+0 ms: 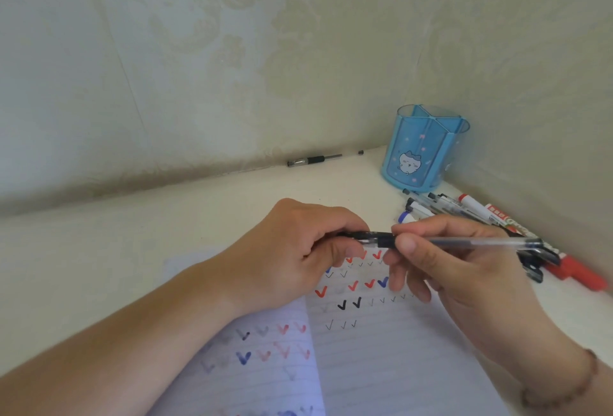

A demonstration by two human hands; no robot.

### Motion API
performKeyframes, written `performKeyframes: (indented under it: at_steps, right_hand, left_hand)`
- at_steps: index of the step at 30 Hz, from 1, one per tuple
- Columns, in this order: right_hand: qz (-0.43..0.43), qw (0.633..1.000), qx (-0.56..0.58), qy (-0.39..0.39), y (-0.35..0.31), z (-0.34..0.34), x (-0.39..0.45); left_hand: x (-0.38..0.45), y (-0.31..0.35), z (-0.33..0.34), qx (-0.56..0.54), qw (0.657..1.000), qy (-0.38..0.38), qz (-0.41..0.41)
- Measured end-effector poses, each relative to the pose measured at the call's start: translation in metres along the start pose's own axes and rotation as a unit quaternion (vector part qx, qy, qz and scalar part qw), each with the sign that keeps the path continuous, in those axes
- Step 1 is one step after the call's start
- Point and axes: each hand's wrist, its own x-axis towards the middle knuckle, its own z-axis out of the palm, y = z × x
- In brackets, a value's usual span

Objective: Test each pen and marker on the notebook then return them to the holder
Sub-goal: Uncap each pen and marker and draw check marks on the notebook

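Pen [457,241] lies level, tip leftward, between hands.

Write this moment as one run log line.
hands: both grip pen over notebook | cap: left fingers at it | holder: looks empty

Beyond both hands rises a wall [205,50] papered in pale cream with a faint raised floral damask pattern, and a thin vertical seam runs down it up and to the left of the hands. To the right of the hands a second wall [537,90] in the same paper meets the first, forming a corner. Under and around the hands spreads an off-white desk top [109,249], lit by soft, even light that looks like daylight, with a dim shadow along the wall's foot.
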Motion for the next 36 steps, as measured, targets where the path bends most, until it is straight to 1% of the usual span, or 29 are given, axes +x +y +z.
performKeyframes:
  at_steps: [4, 8, 10, 11, 12, 13, 14, 15, 17, 18, 19, 20, 21, 22, 23, 26, 29, 32, 36]
  right_hand:
    - [-0.015, 1.000, -0.007, 0.008, 0.001, 0.002, -0.004]
    - [-0.037, 0.999, -0.005, -0.018, 0.000, 0.003, -0.001]
    - [-0.063, 0.997, -0.023, -0.028, -0.001, 0.001, 0.002]
    - [-0.085, 0.995, -0.047, -0.028, -0.002, -0.003, 0.004]
    - [-0.113, 0.988, -0.100, -0.026, -0.004, -0.009, 0.005]
    - [-0.138, 0.973, -0.184, -0.018, -0.007, -0.018, 0.006]
    - [-0.148, 0.949, -0.277, -0.005, -0.011, -0.028, 0.008]
    - [-0.142, 0.919, -0.367, 0.025, -0.015, -0.041, 0.010]
    - [-0.077, 0.857, -0.502, 0.087, -0.022, -0.066, 0.016]
    - [-0.032, 0.822, -0.559, 0.104, -0.024, -0.077, 0.018]
    - [0.007, 0.788, -0.607, 0.106, -0.023, -0.085, 0.020]
    - [0.044, 0.761, -0.639, 0.100, -0.022, -0.091, 0.022]
    - [0.074, 0.745, -0.656, 0.095, -0.019, -0.096, 0.024]
    - [0.097, 0.740, -0.659, 0.094, -0.016, -0.099, 0.025]
    - [0.111, 0.742, -0.654, 0.096, -0.014, -0.100, 0.026]
    - [0.110, 0.760, -0.631, 0.109, -0.005, -0.101, 0.028]
    - [0.071, 0.766, -0.626, 0.127, -0.003, -0.099, 0.028]
    - [0.036, 0.769, -0.625, 0.130, -0.006, -0.093, 0.026]
    - [-0.018, 0.754, -0.641, 0.141, -0.013, -0.079, 0.023]
  left_hand:
    - [0.000, 0.002, 0.001, -0.056, 0.998, -0.007, -0.020]
    - [0.000, 0.007, 0.003, -0.090, 0.996, 0.007, -0.009]
    - [0.000, 0.010, 0.004, -0.108, 0.994, -0.004, -0.013]
    - [-0.001, 0.010, 0.005, -0.100, 0.995, -0.013, -0.019]
    - [-0.001, 0.008, 0.004, -0.081, 0.996, -0.020, -0.029]
    - [-0.001, 0.004, 0.004, -0.048, 0.998, -0.022, -0.041]
    - [-0.001, 0.000, 0.002, -0.006, 0.999, -0.017, -0.051]
    - [-0.001, -0.004, 0.001, 0.034, 0.998, -0.007, -0.060]
    - [-0.001, -0.011, -0.001, 0.083, 0.994, 0.015, -0.073]
    - [-0.001, -0.013, -0.001, 0.095, 0.992, 0.021, -0.078]
    - [-0.001, -0.015, -0.001, 0.103, 0.991, 0.023, -0.088]
    - [-0.001, -0.016, -0.001, 0.109, 0.989, 0.023, -0.100]
    - [-0.001, -0.017, -0.001, 0.113, 0.987, 0.022, -0.113]
    - [-0.002, -0.018, -0.002, 0.116, 0.985, 0.020, -0.125]
    - [-0.002, -0.018, -0.003, 0.119, 0.983, 0.019, -0.136]
    - [-0.002, -0.016, -0.004, 0.132, 0.978, 0.015, -0.158]
    - [-0.001, -0.013, -0.007, 0.185, 0.968, 0.000, -0.168]
    - [0.000, -0.010, -0.010, 0.207, 0.962, -0.001, -0.176]
    - [0.000, -0.009, -0.012, 0.222, 0.958, 0.010, -0.181]
